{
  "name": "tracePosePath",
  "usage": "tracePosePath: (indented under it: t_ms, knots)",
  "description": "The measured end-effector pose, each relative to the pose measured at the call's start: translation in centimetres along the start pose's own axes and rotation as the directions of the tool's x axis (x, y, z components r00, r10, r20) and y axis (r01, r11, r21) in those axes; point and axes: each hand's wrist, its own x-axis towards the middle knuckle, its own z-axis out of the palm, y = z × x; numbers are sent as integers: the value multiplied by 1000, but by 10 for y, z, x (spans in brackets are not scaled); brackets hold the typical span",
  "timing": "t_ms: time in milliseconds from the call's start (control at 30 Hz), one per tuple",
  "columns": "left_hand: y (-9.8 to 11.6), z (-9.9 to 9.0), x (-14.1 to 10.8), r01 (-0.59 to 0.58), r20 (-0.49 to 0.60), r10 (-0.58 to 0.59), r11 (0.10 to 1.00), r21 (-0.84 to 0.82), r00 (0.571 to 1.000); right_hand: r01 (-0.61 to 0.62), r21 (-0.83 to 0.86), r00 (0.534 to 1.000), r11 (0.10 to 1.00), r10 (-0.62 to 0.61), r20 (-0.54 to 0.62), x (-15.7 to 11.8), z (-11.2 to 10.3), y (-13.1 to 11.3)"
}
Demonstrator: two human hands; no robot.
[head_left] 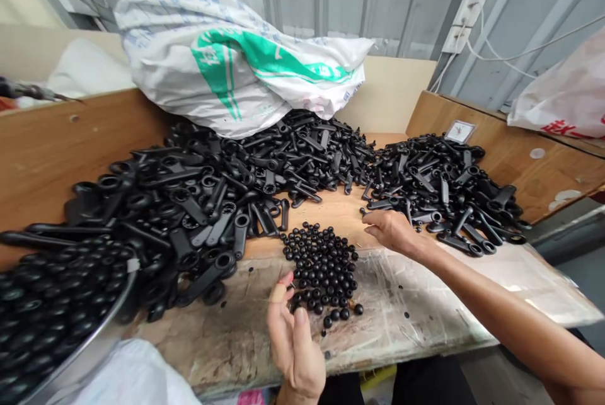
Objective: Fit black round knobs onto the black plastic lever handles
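Observation:
Small black balls with holes [326, 266] lie in a loose heap at the middle of the bench. My left hand [297, 348] is at the heap's near left edge, palm turned up, thumb and forefinger apart. A tiny shiny bit shows by its forefinger tip, too small to name. Farther back, my right hand [392, 232] has its fingers pressed together beside the right-hand pile of black crank handles [437, 184]. A small dark round end shows just past those fingertips; whether they grip it is hidden. More black crank handles [203, 203] form a large pile at left and back.
A metal basin [123, 304] full of black balls stands at left front. Behind the piles slumps a white sack [189, 71] with green print. Wooden boards [94, 134] edge the bench. A power drill [28, 90] lies at far left; another bag [567, 90] sits at right.

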Motion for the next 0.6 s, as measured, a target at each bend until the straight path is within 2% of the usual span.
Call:
tracePosePath:
  t_ms: [100,167,233,333,467,600]
  knots:
    - [-3,-2,-2,62,-28,-62,998,-14,998,-123,-125,992,984,124,-5,32,-9,-4]
    - [-7,-1,-2,79,-53,-80,997,-16,995,-157,-162,988,974,154,-32,58,-16,-3]
    - [-13,0,0,61,-69,-61,998,-10,996,-167,-184,986,969,162,-41,81,-19,-3]
    - [-25,2,2,20,-57,-19,999,25,998,-182,-197,983,963,184,-8,108,-12,-5]
    - [-35,3,0,8,-49,-5,997,76,999,-203,-133,977,970,209,38,126,5,-10]
    - [-27,6,-3,-17,-42,22,993,118,999,-190,42,981,981,188,44,127,6,-19]
